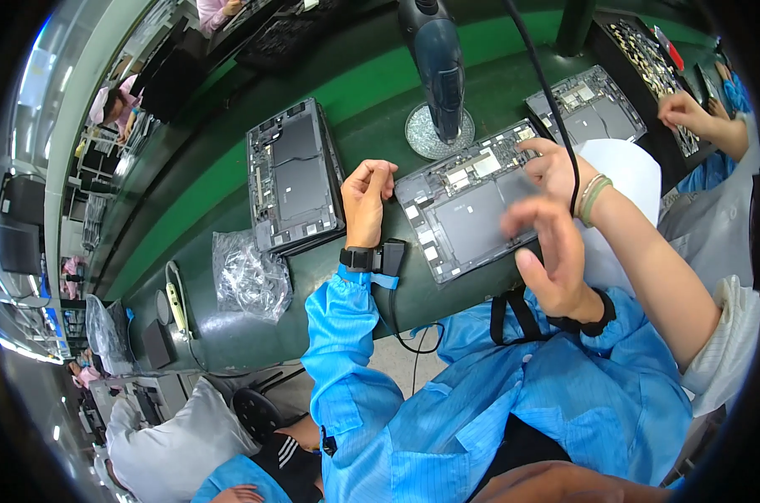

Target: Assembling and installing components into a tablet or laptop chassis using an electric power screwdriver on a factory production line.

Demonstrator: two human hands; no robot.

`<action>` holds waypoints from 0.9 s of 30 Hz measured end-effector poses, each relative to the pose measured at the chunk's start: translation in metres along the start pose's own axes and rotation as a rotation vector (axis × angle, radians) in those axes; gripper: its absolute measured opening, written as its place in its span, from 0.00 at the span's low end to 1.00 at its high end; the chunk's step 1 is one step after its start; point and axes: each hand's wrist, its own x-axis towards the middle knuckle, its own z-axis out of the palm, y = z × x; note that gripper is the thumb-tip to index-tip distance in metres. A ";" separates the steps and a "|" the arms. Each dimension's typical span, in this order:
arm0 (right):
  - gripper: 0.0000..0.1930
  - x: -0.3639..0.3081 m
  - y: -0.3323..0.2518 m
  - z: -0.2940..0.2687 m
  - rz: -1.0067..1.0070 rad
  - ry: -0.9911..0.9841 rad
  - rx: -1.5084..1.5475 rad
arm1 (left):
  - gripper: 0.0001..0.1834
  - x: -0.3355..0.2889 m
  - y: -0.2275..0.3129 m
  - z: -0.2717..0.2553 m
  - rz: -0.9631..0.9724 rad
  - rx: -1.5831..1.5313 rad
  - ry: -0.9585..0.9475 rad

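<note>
Wearing blue sleeves, your arms come up from the bottom of the frame toward a dark green table (pixel 229 327). Your left hand (pixel 367 201) sits in the middle of the frame with a black wrist strap (pixel 359 258) on it. Its fingers are curled in loose and hold nothing, and it rests on the table right at the left edge of an open laptop (pixel 468 214) that lies face down with its back cover off, just right of the middle. Your right hand (pixel 552 256) is raised over the right end of that laptop. It looks blurry, its fingers are spread open, and it holds nothing. Another person's hand (pixel 556 168), with bands on its wrist, reaches in from the right and touches the top right part of the same laptop, by a black cable (pixel 548 84) that hangs down there. To the left of your left hand lies a second open laptop (pixel 294 176), and lower left of it a crinkled clear plastic bag (pixel 248 275). Farther up, near the top middle, a dark blue power tool (pixel 437 59) stands on a round shiny base (pixel 439 132). In the upper right there is a third open laptop (pixel 588 105), and another hand (pixel 686 111) works past it.
</note>
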 end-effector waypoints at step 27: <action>0.22 0.186 -0.014 -0.044 0.160 0.321 0.257 | 0.12 -0.004 0.002 -0.005 -0.006 0.055 -0.021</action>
